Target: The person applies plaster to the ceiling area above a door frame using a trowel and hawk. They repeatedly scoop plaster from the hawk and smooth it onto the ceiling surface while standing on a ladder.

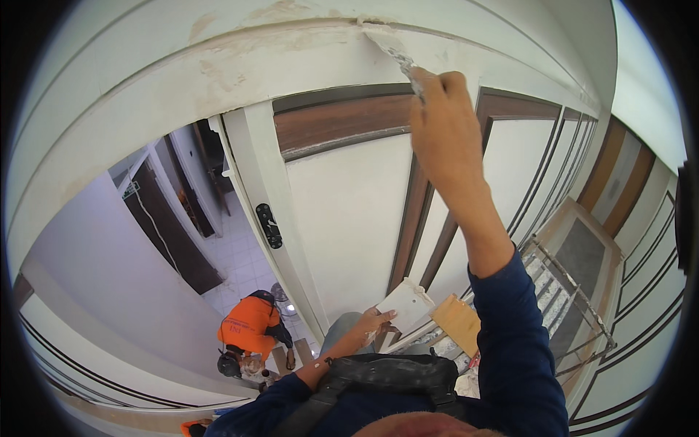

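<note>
My right hand is raised high and closed round the handle of a putty knife. The knife's putty-smeared blade meets the groove under the white moulding above the doorway. Down at waist height, my left hand grips the edge of a flat white plate, with whitish paste along its far edge. Pale brownish filler patches mark the wall around the moulding. Below the knife stands a white door with dark brown trim.
A plywood piece lies beside the plate. At right is a metal scaffold rail. Below left, a person in an orange shirt bends over near the open doorway. A black lock plate sits on the door's edge.
</note>
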The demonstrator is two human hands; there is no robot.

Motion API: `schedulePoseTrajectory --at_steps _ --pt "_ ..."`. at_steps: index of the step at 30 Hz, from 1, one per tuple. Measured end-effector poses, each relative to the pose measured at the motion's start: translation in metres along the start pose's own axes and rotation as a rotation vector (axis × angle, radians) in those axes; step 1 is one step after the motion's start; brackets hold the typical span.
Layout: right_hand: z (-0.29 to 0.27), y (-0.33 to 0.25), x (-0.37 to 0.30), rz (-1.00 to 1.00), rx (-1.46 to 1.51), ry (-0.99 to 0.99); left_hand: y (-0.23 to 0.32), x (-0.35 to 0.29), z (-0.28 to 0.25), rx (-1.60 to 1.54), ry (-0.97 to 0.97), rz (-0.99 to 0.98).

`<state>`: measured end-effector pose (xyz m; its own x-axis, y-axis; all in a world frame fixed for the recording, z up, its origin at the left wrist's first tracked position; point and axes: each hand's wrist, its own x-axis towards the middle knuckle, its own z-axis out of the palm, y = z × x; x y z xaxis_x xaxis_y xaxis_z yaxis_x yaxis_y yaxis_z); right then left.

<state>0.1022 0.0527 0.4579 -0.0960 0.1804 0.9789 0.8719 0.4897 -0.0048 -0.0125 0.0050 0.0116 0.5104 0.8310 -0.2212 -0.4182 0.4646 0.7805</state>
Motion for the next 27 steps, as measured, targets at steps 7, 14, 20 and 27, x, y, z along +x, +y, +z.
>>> schedulePoseTrajectory --at_steps 7,14,20,27 --pt "0.011 0.003 0.018 -0.056 0.055 0.083 0.001 0.001 0.003 -0.010 -0.044 0.019" --pt "0.050 0.010 -0.019 0.005 0.027 0.073 -0.001 0.004 0.003 -0.018 -0.011 0.005" --pt "-0.009 0.001 0.037 -0.140 -0.058 0.043 -0.003 0.007 -0.009 0.012 0.026 0.000" --pt "-0.026 0.020 0.046 -0.280 -0.107 -0.038 0.008 0.006 0.009 0.028 -0.011 -0.004"
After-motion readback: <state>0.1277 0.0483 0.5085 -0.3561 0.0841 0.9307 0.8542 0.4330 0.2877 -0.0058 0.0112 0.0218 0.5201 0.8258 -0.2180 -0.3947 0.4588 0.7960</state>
